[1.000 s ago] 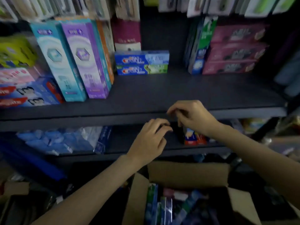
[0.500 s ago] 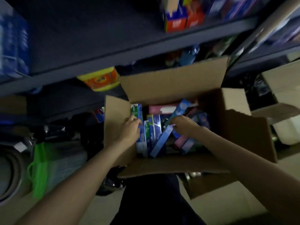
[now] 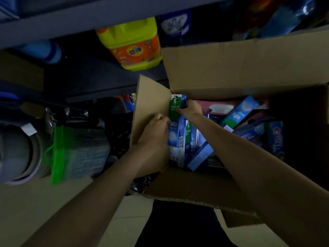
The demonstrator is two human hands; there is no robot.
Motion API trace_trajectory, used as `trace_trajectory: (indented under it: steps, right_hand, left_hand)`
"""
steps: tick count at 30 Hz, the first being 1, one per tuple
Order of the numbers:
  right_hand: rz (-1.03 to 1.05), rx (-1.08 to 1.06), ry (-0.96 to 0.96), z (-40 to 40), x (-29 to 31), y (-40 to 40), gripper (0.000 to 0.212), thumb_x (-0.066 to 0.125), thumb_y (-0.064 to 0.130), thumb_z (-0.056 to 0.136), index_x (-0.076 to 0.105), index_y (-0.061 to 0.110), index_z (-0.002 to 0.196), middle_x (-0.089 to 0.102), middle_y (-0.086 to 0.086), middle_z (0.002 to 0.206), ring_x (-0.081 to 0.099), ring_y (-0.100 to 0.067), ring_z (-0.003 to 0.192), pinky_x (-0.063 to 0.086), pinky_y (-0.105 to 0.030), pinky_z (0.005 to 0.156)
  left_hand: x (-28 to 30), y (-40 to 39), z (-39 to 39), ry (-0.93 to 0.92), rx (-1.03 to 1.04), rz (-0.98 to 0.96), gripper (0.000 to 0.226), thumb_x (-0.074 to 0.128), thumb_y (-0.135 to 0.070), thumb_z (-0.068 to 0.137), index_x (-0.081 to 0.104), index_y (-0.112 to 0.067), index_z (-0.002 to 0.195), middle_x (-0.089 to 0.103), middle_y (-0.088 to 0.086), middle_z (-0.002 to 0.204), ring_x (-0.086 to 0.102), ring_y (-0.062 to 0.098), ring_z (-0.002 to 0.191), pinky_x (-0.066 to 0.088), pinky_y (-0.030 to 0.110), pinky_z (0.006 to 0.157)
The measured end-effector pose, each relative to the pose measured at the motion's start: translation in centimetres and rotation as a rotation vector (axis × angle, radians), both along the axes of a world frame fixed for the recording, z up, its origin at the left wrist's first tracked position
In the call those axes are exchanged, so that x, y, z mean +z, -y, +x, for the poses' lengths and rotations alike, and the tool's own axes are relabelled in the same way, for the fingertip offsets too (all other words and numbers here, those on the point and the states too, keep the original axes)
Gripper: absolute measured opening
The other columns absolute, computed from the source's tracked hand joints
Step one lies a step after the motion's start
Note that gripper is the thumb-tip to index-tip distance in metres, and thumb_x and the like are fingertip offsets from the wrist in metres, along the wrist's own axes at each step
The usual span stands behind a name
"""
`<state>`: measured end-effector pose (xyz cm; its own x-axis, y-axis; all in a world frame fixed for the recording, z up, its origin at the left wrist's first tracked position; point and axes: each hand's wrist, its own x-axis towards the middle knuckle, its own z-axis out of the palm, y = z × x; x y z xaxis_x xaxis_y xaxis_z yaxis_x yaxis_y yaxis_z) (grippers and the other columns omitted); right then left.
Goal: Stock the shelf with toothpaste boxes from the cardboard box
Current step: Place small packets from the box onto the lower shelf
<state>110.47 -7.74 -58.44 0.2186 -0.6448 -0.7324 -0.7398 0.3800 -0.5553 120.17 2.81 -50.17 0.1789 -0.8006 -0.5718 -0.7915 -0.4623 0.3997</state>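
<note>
Toothpaste box (image 3: 175, 122) (green-and-blue, label unreadable) between both hands (image 3: 191, 108).

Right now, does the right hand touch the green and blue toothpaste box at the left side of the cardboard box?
Touching. The head view shows the right hand with its fingers curled round the top of the green and blue toothpaste box.

A yellow detergent jug (image 3: 132, 44) (orange label) stands on a low shelf; a green mesh bag (image 3: 71, 150) lies on the floor.
</note>
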Motion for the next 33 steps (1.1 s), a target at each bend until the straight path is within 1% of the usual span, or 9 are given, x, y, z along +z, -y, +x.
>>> trace_trajectory:
  steps: [6, 10, 12, 15, 18, 21, 25, 29, 33]
  right_hand:
    - [0.134, -0.018, 0.225, -2.1, 1.3, 0.0, 0.037, 0.075, 0.012, 0.076, 0.057, 0.002, 0.107, 0.065, -0.012, 0.094, 0.062, -0.021, 0.078, 0.049, -0.026, 0.059]
    - [0.162, 0.05, 0.419, -5.3, 9.5, 0.9, 0.053, 0.068, 0.0, 0.08, 0.042, 0.016, 0.123, 0.061, -0.006, 0.095, 0.057, -0.019, 0.069, 0.043, -0.024, 0.054]
    - [0.15, 0.101, 0.485, -6.6, 15.2, 2.0, 0.057, 0.066, -0.004, 0.081, 0.039, 0.021, 0.125, 0.061, -0.011, 0.094, 0.056, -0.023, 0.076, 0.044, -0.026, 0.057]
    - [0.036, 0.247, 0.456, -8.0, 25.6, 4.0, 0.048, 0.067, 0.0, 0.081, 0.043, 0.024, 0.115, 0.062, -0.008, 0.074, 0.055, -0.012, 0.057, 0.043, -0.018, 0.049]
    - [-0.162, 0.328, 0.415, -8.8, 37.1, 5.7, 0.029, 0.072, 0.009, 0.08, 0.049, 0.024, 0.091, 0.057, -0.005, 0.066, 0.05, -0.01, 0.051, 0.038, -0.021, 0.046]
    - [-0.386, 0.368, 0.383, -9.2, 48.5, 6.7, 0.028, 0.072, 0.013, 0.08, 0.057, 0.009, 0.104, 0.065, -0.007, 0.075, 0.064, -0.009, 0.063, 0.052, -0.023, 0.053]
    - [-0.599, 0.369, 0.512, -9.6, 59.7, 8.0, 0.032, 0.077, 0.023, 0.07, 0.057, 0.017, 0.095, 0.067, -0.016, 0.089, 0.057, -0.019, 0.077, 0.048, -0.039, 0.07]
    - [-0.79, 0.232, 0.577, -9.1, 64.8, 11.1, 0.037, 0.069, 0.011, 0.08, 0.05, 0.017, 0.111, 0.07, 0.002, 0.069, 0.057, -0.004, 0.05, 0.045, -0.017, 0.048]
    - [-0.916, 0.12, 0.547, -7.5, 65.1, 15.2, 0.051, 0.065, 0.003, 0.084, 0.043, 0.013, 0.129, 0.056, -0.01, 0.111, 0.059, -0.012, 0.062, 0.052, -0.019, 0.052]
  left_hand:
    - [0.3, 0.0, -0.2, -0.089, 0.11, 0.068, 0.043, 0.05, -0.014, 0.091, 0.04, -0.009, 0.133, 0.039, 0.013, 0.135, 0.043, 0.029, 0.122, 0.037, 0.036, 0.097]
    - [4.3, 1.3, -0.8, -0.54, 0.378, 0.181, 0.054, 0.063, -0.004, 0.084, 0.038, -0.005, 0.133, 0.05, 0.011, 0.127, 0.051, 0.025, 0.118, 0.045, 0.029, 0.087]
    - [7.8, 2.7, -1.0, -0.654, 0.27, 0.227, 0.045, 0.063, -0.003, 0.084, 0.047, -0.003, 0.126, 0.059, 0.009, 0.113, 0.061, 0.016, 0.096, 0.048, 0.017, 0.074]
    - [15.8, 5.5, -1.0, -0.692, 0.041, 0.226, 0.032, 0.064, -0.006, 0.085, 0.055, -0.011, 0.115, 0.063, 0.0, 0.099, 0.06, 0.005, 0.079, 0.049, 0.013, 0.069]
    - [25.5, 8.7, -0.7, -0.597, -0.193, 0.058, 0.033, 0.068, -0.011, 0.082, 0.056, -0.018, 0.112, 0.064, 0.001, 0.108, 0.061, 0.011, 0.091, 0.05, 0.017, 0.077]
    - [35.7, 11.1, 0.0, -0.554, -0.345, -0.148, 0.04, 0.073, -0.02, 0.078, 0.058, -0.022, 0.115, 0.064, 0.001, 0.12, 0.059, 0.018, 0.111, 0.046, 0.031, 0.098]
    - [47.2, 13.2, 0.3, -0.52, -0.422, -0.376, 0.046, 0.072, -0.026, 0.075, 0.059, -0.014, 0.118, 0.065, 0.007, 0.119, 0.06, 0.019, 0.108, 0.047, 0.036, 0.096]
    - [52.2, 16.0, 0.0, -0.552, -0.258, -0.598, 0.027, 0.066, -0.012, 0.084, 0.059, -0.011, 0.11, 0.066, 0.003, 0.109, 0.062, 0.015, 0.095, 0.052, 0.02, 0.078]
    - [51.7, 21.0, 0.6, -0.42, -0.066, -0.744, 0.029, 0.063, -0.012, 0.086, 0.058, -0.007, 0.114, 0.063, 0.004, 0.106, 0.061, 0.02, 0.097, 0.054, 0.037, 0.087]
